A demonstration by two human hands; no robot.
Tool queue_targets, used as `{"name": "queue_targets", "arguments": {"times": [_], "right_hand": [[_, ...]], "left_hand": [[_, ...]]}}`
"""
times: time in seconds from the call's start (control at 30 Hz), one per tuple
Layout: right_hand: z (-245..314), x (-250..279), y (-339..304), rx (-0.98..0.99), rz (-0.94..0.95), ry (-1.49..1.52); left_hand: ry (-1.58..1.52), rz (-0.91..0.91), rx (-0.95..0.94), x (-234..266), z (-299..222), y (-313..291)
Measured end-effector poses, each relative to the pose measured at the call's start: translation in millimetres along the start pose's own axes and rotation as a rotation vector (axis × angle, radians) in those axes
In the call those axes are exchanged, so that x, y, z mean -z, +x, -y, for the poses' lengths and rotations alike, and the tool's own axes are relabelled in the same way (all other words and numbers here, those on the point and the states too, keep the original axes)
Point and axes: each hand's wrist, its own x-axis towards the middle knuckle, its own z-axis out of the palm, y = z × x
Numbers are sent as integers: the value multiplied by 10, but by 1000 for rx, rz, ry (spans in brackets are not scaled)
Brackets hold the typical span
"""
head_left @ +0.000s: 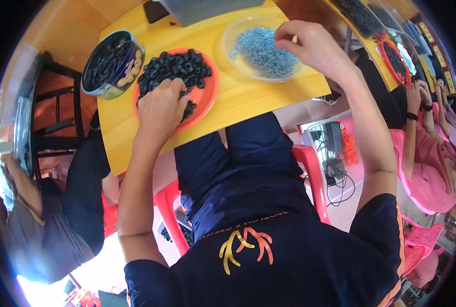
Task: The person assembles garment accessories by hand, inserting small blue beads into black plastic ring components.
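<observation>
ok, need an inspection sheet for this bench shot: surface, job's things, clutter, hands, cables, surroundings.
Surface: yellow wooden tabletop, small, bare at its front edge.
Job's things: round orange plastic plate heaped with small black rubber rings; clear round plastic bowl of small bluish metal screws; round metal tin holding more black pieces.
Clutter: grey box and dark flat item at the far edge.
Hands: left hand resting in the black rings; right hand over the bowl, fingertips pinched on something small.
Cables: black leads on the floor by a red plastic chair.
Surroundings: co-workers seated on both sides.
</observation>
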Motion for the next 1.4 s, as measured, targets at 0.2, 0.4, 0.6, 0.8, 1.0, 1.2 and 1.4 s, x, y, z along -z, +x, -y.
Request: {"name": "queue_targets", "arguments": {"times": [0.2,0.4,0.6,0.8,1.0,1.2,1.4], "right_hand": [[6,-88,-12,130,195,-31],[47,-255,92,186,319,-48],[113,-446,206,191,444,-133],[115,-608,254,226,422,-212],[131,-495,254,190,421,-78],[221,-498,290,262,447,-161],[229,-527,310,249,388,-144]], "left_hand": [[-111,-71,-37,115,7,-22],[-441,-32,248,250,-87,-18],[-599,-17,258,231,-247,-23],[-891,-39,318,178,-391,-68],[-1308,-62,388,137,-598,-144],[-1352,-67,415,121,-549,-211],[-1498,-107,303,53,-515,-237]]}}
